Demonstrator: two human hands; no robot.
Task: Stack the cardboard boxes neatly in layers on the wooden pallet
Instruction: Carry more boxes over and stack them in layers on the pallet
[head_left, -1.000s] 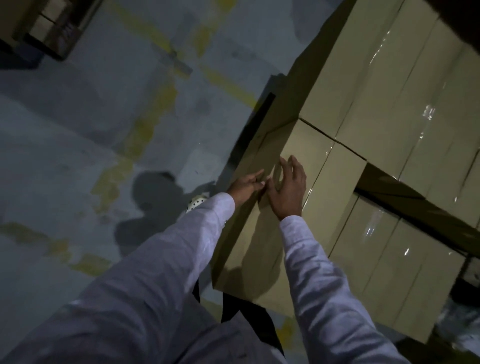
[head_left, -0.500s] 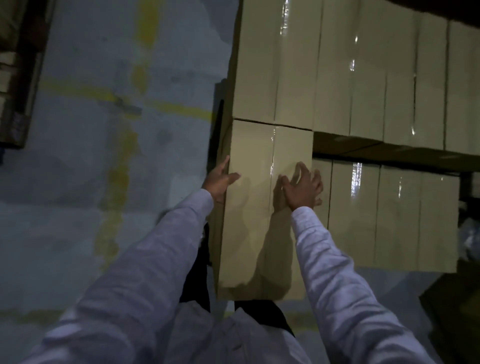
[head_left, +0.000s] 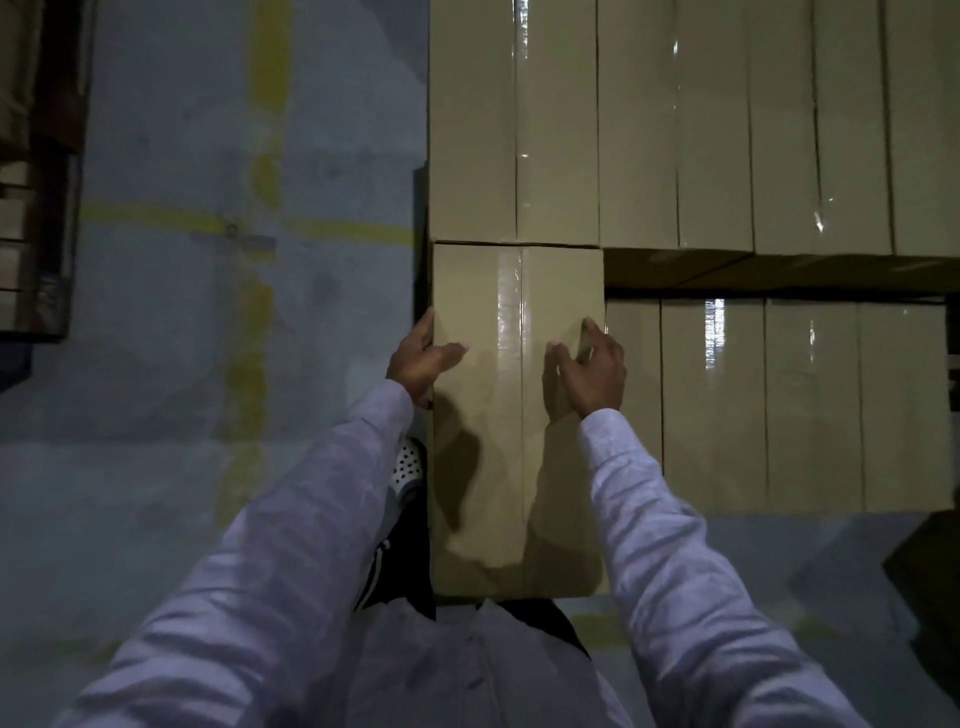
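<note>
Now | left grip (head_left: 418, 358), right grip (head_left: 592, 371) clasp box (head_left: 514, 441) sides (thumbs atop) | stacked row (head_left: 675, 130) abuts ahead

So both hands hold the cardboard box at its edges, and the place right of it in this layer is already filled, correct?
Not filled. The left hand and right hand hold the cardboard box at its edges, but the head view shows the place right of it open, down to the lower boxes.
</note>
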